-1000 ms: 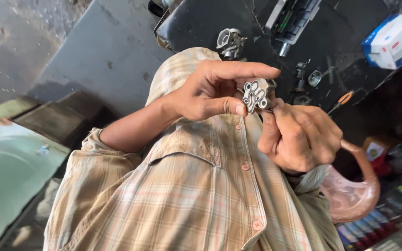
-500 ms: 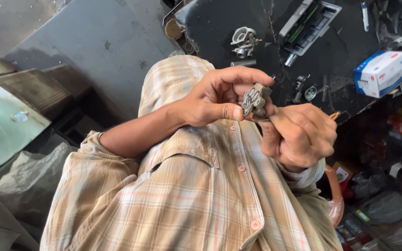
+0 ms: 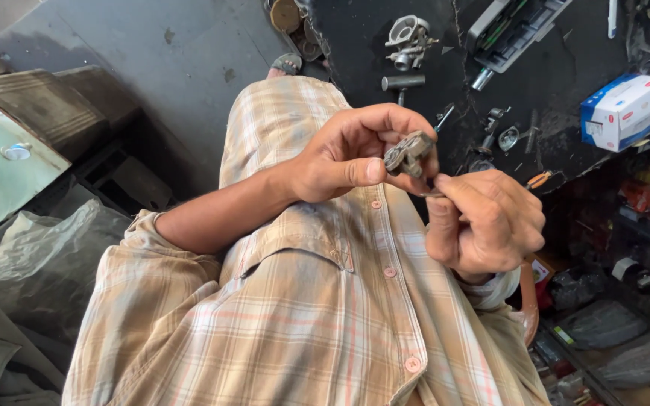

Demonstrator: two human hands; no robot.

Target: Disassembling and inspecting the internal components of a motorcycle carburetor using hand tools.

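Head view looks down at two bare hands raised in front of a plaid shirt (image 3: pixel 325 316). Between them sits a small metal part (image 3: pixel 409 154), held above the lap and near the edge of a dark workbench (image 3: pixel 566 143). The left hand (image 3: pixel 347 154) pinches it between thumb and curled fingers, closed snugly round its body. The right hand (image 3: pixel 487 222) is closed too, its thumb and forefinger meeting at the part's lower edge (whether they grip the part itself or a thin tool pressed against it, I cannot tell).

The part looks like a stiff, dull grey casting, blocky and uneven, with worn edges and perhaps an oily film. I judge it rigid, fairly dense for its size, hardly fragile but likely slippery; the broad flanks, where the left hand's fingers already sit, seem the safest hold.

On the bench lie another metal fitting (image 3: pixel 408 34), a socket piece (image 3: pixel 402 81) and a blue-and-white box (image 3: pixel 626 109).
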